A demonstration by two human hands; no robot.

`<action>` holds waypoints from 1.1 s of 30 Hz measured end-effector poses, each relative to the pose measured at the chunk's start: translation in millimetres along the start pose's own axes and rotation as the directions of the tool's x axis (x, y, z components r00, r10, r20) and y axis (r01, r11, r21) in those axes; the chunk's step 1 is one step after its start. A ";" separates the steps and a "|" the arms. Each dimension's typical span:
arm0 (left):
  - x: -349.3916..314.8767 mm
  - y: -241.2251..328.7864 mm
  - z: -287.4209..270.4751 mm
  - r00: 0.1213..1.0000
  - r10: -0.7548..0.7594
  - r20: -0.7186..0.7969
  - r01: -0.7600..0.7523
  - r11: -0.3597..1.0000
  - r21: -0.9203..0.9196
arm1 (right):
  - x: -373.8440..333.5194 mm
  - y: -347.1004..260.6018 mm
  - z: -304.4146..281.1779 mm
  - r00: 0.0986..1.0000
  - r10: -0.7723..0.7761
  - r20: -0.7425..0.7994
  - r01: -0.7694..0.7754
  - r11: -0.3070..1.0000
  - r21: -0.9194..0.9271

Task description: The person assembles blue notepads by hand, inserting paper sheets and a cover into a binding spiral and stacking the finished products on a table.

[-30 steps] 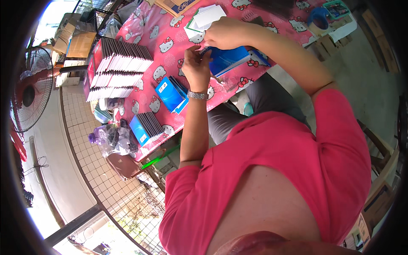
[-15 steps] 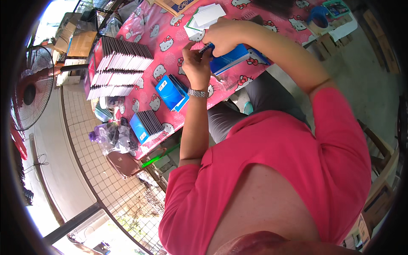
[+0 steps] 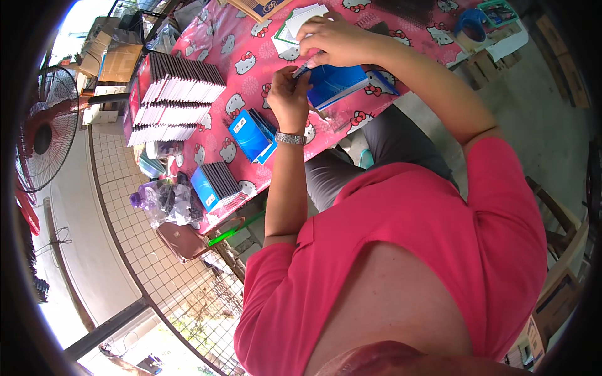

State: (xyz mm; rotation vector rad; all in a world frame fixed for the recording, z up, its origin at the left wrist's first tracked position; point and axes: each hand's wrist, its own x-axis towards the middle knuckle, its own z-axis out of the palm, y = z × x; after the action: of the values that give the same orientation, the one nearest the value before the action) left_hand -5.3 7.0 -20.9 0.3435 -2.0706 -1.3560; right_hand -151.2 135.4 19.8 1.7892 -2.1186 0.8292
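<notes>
Hands (image 3: 290, 97) (image 3: 338, 44), fingers half-curled, meet at the corner of a glossy blue notebook (image 3: 338, 84), hold unclear.

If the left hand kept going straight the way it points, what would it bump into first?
Beyond the blue notebook by its fingertips, the left hand would probably meet the green-edged papers first; the right hand is close by, and depth is unclear.

Curled left hand (image 3: 290, 97) beside right hand (image 3: 333, 42)
</notes>
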 end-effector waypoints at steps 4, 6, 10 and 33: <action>-2.7 -1.3 -1.2 1.000 -0.018 -0.021 0.020 0.993 0.117 | 11.0 -6.9 -4.5 0.911 0.118 0.395 -0.163 0.983 0.083; -2.2 -4.9 -0.3 1.000 -0.007 -0.018 0.009 0.995 0.097 | 11.3 -9.6 -4.4 0.943 0.062 0.326 -0.077 0.996 0.034; -3.4 -8.1 -1.5 1.000 -0.029 -0.007 0.030 0.997 0.067 | 2.3 -5.9 9.8 0.988 0.030 0.150 -0.052 0.988 0.143; -5.4 9.9 6.5 0.996 0.047 -0.069 -0.031 0.978 0.209 | 33.5 -30.1 -23.7 0.718 0.159 0.678 -0.075 0.986 -0.151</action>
State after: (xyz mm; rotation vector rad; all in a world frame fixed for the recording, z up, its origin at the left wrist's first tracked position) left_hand -4.1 19.0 -15.8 0.4325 -2.1498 -1.0899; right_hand -133.5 118.6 64.5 2.1398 -2.6670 0.0090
